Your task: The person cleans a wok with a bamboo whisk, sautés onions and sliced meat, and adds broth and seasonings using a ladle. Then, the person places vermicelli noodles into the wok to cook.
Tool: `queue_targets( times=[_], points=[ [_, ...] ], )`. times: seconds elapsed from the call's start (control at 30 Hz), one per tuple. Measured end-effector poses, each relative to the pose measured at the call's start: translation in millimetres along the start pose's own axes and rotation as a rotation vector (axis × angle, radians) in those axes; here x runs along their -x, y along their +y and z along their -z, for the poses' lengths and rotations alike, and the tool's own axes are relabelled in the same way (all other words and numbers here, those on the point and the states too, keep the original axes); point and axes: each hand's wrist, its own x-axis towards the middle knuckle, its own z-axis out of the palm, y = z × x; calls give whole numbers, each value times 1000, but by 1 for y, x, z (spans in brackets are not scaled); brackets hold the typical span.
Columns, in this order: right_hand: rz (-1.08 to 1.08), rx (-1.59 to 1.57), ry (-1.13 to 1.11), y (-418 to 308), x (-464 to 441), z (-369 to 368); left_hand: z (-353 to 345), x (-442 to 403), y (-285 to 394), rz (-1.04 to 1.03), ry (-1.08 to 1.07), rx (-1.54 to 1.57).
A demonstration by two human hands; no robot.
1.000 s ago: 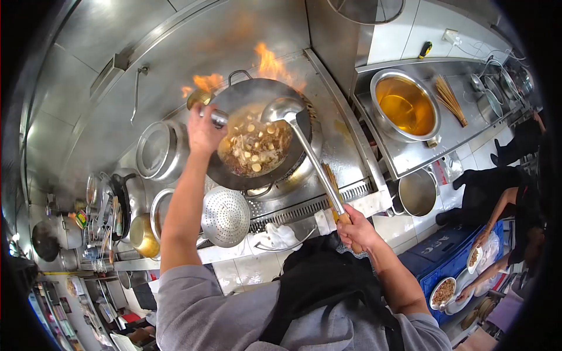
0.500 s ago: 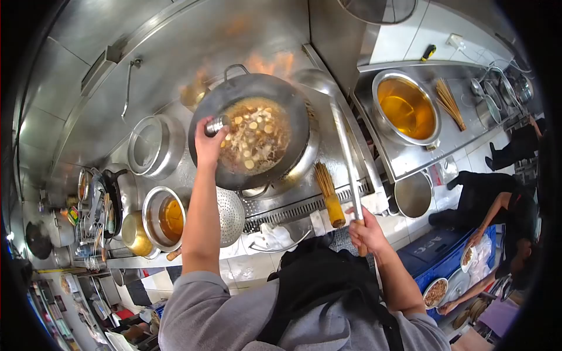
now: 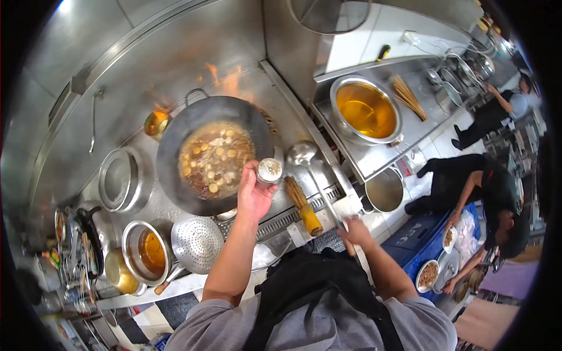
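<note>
My left hand (image 3: 255, 196) is closed around a small metal shaker (image 3: 270, 169), its pale top turned up toward me. It is at the near right edge of a large black wok (image 3: 167, 167). In the wok, a brown stew with pale round slices (image 3: 218, 152) steams, and flames (image 3: 225, 79) rise behind the rim. My right hand (image 3: 356, 233), somewhat blurred, grips the handle of a long metal ladle (image 3: 319, 184). The ladle's bowl lies over the stove top, right of the wok. Between my hands is a bamboo wok brush (image 3: 303, 207) with a yellow-wrapped handle.
A perforated skimmer (image 3: 197, 244) and a bowl of oil (image 3: 132, 248) stand at the near left. On the right counter sit a large pot of amber liquid (image 3: 345, 120) and a bundle of sticks (image 3: 408, 98). A co-worker (image 3: 451, 181) handles food bowls beside a blue crate (image 3: 410, 240).
My left hand has moved from over the wok to its right side, and the shaker now faces up. The ladle has come down and nearer. The whole view has shifted.
</note>
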Motion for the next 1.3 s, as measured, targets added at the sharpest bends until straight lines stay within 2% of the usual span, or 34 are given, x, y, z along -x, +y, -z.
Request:
queue_targets(
  times=[0.03, 0.1, 0.17, 0.2, 0.23, 0.27, 0.33, 0.4, 0.47, 0.5, 0.53, 0.57, 0.6, 0.63, 0.67, 0.73, 0.77, 0.8, 0.87, 0.9, 0.97, 1.0, 1.07, 1.13, 1.23, 1.3],
  points=[
    [-10, -47, 51, -33, -12, 42, -5, 0, -7, 24, -9, 5],
    [264, -318, 189, -108, -22, 144, -20, 0, -18, 214, -139, -62],
    [487, -265, 246, -159, -23, 217, -35, 0, -30, 327, -111, -108],
    [629, -137, 340, -168, -29, 228, -45, 1, -34, 412, -68, -156],
    [681, -28, 366, -177, -31, 241, -69, 5, -38, 400, 37, -237],
    [705, 47, 340, -183, -34, 248, -73, 6, -43, 413, 24, -244],
    [855, 99, 518, -174, -47, 245, -78, 5, -48, 445, -84, -229],
    [851, 66, 574, -166, -45, 244, -101, 11, -55, 402, -27, -274],
    [869, 34, 619, -161, -44, 245, -121, 16, -69, 176, 144, -326],
    [792, -33, 673, -160, -43, 245, -129, 16, -77, 49, 154, -333],
    [711, -102, 726, -158, -41, 244, -133, 14, -84, 30, 157, -333],
    [625, -152, 700, -157, -37, 245, -138, 14, -92, -137, 153, -401],
    [631, -159, 699, -153, -36, 245, -142, 15, -101, -297, 150, -472],
    [562, -239, 707, -149, -35, 246, -149, 15, -114, -398, 204, -519],
    [488, -323, 713, -145, -34, 246, -152, 12, -124, -397, 208, -531],
    [408, -385, 661, -136, -32, 251, -151, 6, -144, -670, 207, -718],
    [407, -389, 708, -131, -33, 251, -151, 6, -147, -591, 105, -691],
    [407, -392, 755, -124, -34, 252, -151, 7, -151, -599, 105, -695],
    [453, -335, 742, -106, -33, 254, -153, 9, -156, -91, -20, -281],
    [578, -329, 681, -95, -34, 249, -145, 15, -150, 120, -86, -219],
    [802, -374, 598, -80, -38, 237, -147, 29, -151, 99, -89, -299],
    [810, -385, 584, -74, -37, 232, -150, 34, -148, 80, -115, -381],
    [648, -736, 172, -61, -35, 225, -146, 38, -137, 90, -129, -356],
    [640, -1214, -23, -53, -43, 202, -138, 44, -129, 71, -105, -394],
    [474, -1553, -189, -43, -38, 176, -122, 47, -112, 57, -26, -397],
    [401, -1535, -184, -31, -37, 150, -104, 47, -91, 63, 0, -371]
  ],
)
